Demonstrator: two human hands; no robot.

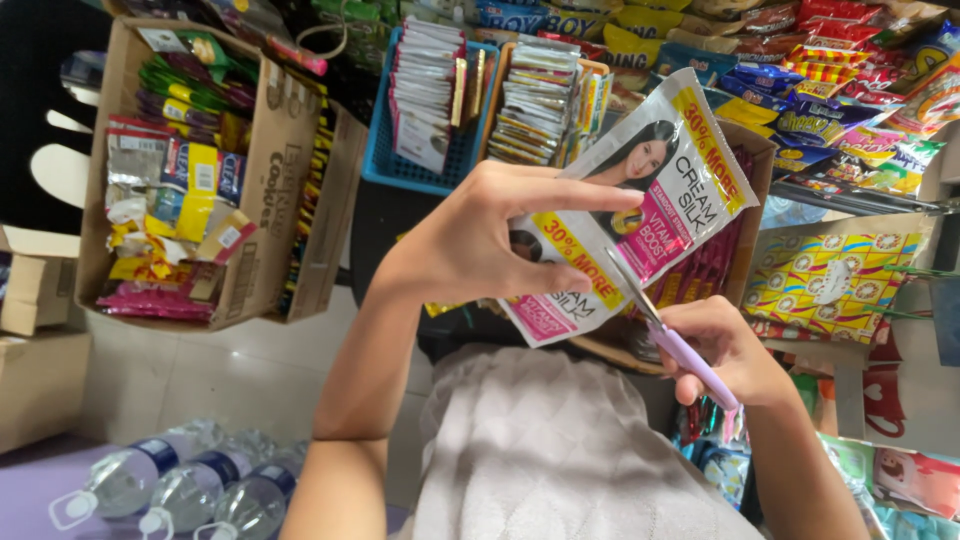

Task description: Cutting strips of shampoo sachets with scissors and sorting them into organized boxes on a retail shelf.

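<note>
My left hand (pixel 490 240) pinches a strip of joined silver, pink and yellow sachets (pixel 660 190) held up in front of me. My right hand (pixel 725 345) grips a pair of scissors with lilac handles (pixel 690 360). The blades (pixel 630 285) sit at the seam between two sachets, touching the strip. A pale quilted cloth (pixel 540 450) covers my lap below both hands.
A cardboard box (pixel 265 180) packed with small packets stands at left. A blue basket (pixel 425 175) and an orange one hold sachets behind the strip. Snack packets (pixel 830 80) hang at the upper right. Plastic water bottles (pixel 190 490) lie at the lower left on the tiled floor.
</note>
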